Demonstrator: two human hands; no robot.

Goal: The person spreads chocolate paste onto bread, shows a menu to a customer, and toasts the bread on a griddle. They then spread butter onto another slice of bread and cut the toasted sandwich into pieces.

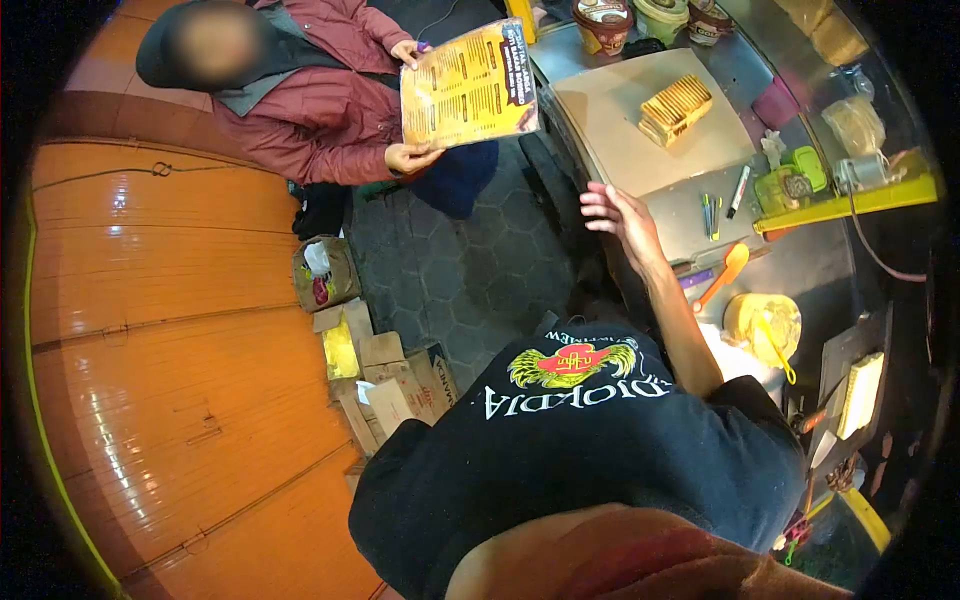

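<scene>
My right hand [622,222] is raised at the left edge of the metal counter, just below the beige board. Its fingers are stretched out and hold nothing. On the board [620,105] lies a stack of sliced, toasted-looking bread [677,108], beyond my fingertips. Right of the hand are several pens [712,217] and a black-and-white marker [738,192]. Closer to my forearm is an orange spatula-like utensil [735,262]. Beside my elbow stands a round tub of pale yellow spread [765,325] with a yellow-handled tool in it. My left hand is out of view.
Across from me a person [320,110] in a reddish jacket holds a yellow menu [470,85] with both hands. Tubs [603,22] line the counter's far end. Green containers [790,180] sit near a yellow bar [850,205]. Cardboard boxes [400,385] stand by the orange shutter [190,380].
</scene>
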